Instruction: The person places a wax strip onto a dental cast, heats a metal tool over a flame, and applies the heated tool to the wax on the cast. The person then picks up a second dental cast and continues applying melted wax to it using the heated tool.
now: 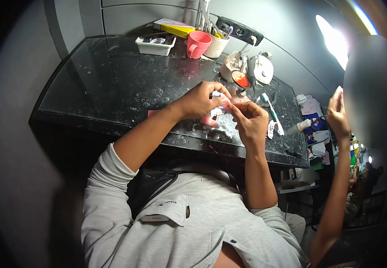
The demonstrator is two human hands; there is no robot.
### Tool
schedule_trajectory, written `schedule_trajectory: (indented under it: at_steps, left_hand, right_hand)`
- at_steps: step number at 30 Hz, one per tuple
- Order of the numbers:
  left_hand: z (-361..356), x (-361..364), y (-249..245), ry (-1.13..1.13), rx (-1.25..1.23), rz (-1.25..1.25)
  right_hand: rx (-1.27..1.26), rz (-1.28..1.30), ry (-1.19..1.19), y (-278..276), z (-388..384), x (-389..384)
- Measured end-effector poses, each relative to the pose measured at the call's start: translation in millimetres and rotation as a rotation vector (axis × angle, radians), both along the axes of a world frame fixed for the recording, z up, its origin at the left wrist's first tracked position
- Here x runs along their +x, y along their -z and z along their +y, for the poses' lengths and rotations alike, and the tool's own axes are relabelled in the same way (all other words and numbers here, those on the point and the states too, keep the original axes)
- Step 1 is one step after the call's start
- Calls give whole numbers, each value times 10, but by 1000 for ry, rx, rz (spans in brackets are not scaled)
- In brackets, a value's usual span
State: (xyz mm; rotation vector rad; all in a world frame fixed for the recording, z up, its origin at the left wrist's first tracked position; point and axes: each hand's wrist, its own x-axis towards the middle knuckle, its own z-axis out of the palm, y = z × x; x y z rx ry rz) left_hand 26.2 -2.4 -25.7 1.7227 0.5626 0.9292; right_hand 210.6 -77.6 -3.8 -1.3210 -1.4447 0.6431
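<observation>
My left hand (202, 99) is closed around a small white, plaster-like piece with pink on it (223, 101), held just above the table's front part. The fingertips of my right hand (252, 121) are pinched together at its pink edge. The fingers hide much of the piece, so its full shape cannot be made out. Below the hands lies a flat pink sheet scrap (209, 120). Another pink scrap (152, 113) shows beside my left forearm. Just beyond the hands, a dish with orange-red contents (241, 79) stands over a pinkish base (239, 94).
White crumbs litter the black table (113, 96). A toothbrush (272, 111) lies to the right. Behind stand a white tray (155, 46), a pink mug (198, 44), a tool holder (216, 46) and a power strip (240, 30). Another person's raised hand (338, 117) is at right.
</observation>
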Motion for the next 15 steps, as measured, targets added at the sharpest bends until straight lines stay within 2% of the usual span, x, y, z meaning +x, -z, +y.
schedule_trajectory:
  at_steps: [2,5,9,12,14,15]
  left_hand:
    - [42,32,84,-61,141,47]
    - [-136,-5,-99,-121,152,130]
    - [-138,15,-82,-162,308,103]
    - [-166,17,-118,-138,314,77]
    - [-209,9,-157,-117,292,45]
    - [-180,7,-138,-127,392,53]
  right_hand:
    - [11,-36,15,14,15,4]
    - [1,-71,31,22,19,-11]
    - [30,-70,41,64,31,-10]
    - [75,-113,45,104,26,-12]
    - [44,13,-10,130,27,-25]
    - [30,56,-15,114,12,-36]
